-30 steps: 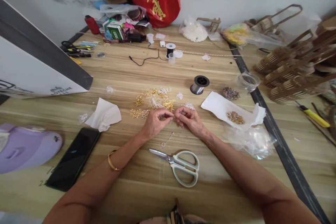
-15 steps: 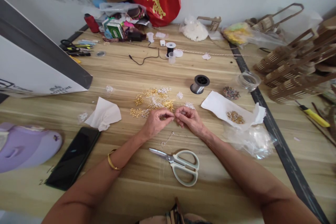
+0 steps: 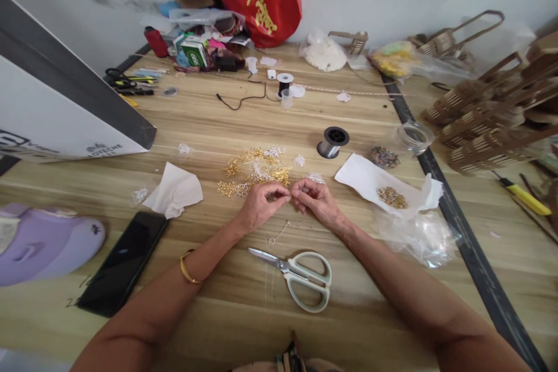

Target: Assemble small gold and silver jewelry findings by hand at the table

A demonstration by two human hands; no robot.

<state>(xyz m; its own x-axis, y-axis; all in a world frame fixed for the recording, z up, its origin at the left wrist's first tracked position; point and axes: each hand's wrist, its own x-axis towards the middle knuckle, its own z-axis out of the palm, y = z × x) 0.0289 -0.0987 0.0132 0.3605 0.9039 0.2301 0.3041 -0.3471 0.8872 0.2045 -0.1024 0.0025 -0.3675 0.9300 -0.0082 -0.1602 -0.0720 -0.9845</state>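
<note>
My left hand (image 3: 260, 204) and my right hand (image 3: 317, 200) meet fingertip to fingertip over the table, both pinched closed. Whatever sits between the fingertips is too small to make out. Small brownish bits show in the curl of my left hand. Just beyond the hands lie gold jewellery findings (image 3: 279, 174) and silver pieces (image 3: 314, 178). A short chain with a ring (image 3: 279, 233) rests on the wood below the hands. Nearer to me are scissors (image 3: 300, 276) with pale handles, their blades together and pointing left.
A wire spool (image 3: 333, 142) stands beyond my right hand. To the right are a white paper (image 3: 355, 174) bearing gold beads, a plastic bag (image 3: 429, 238) and a clear jar (image 3: 412, 138) on its side. A phone (image 3: 124, 264) and crumpled tissue (image 3: 174, 190) lie left.
The whole view has shifted slightly, so everything sits a little lower and further right. Both hands keep the same pinched pose, fingertips together.
</note>
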